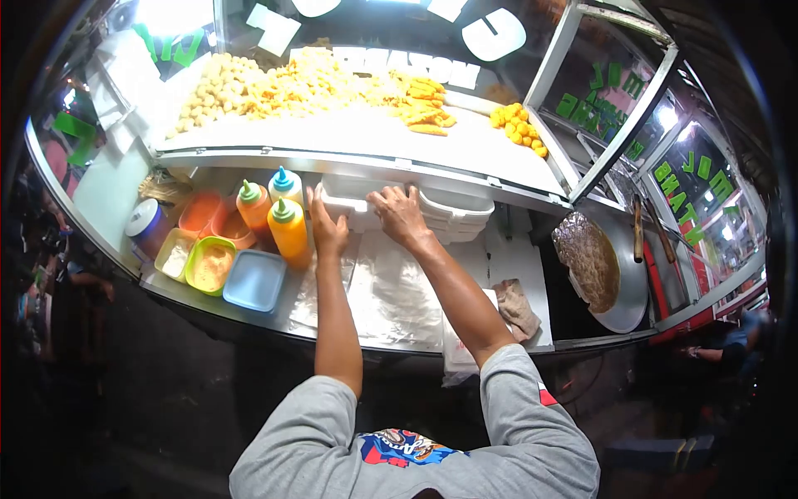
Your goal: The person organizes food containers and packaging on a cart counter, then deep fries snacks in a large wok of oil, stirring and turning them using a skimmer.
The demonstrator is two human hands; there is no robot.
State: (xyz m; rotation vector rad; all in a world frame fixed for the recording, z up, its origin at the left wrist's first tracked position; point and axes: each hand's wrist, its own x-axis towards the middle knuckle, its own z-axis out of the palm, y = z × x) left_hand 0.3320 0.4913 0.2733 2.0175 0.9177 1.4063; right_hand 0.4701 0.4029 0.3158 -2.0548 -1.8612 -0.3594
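Under the display shelf, my left hand point(328, 226) is at the left end of a white container point(345, 190), its fingers stretched out and its thumb apart. My right hand point(402, 214) bends its fingers over the front rim of that container, with the fingertips partly hidden. Just right of it sits a stack of white containers point(455, 218). Left of my left hand stand squeeze bottles, among them a yellow-orange bottle point(288, 233) with a green cap and an orange bottle point(253, 206). White plastic sheets point(395, 287) lie beneath my forearms.
Tubs of powder and sauce, including a green tub point(211, 264), and a blue-lidded box point(253, 281) crowd the left. A folded cloth point(517, 308) lies at right, beside a large metal pan point(623, 287) of oil. Fried snacks point(299, 87) fill the lit case above.
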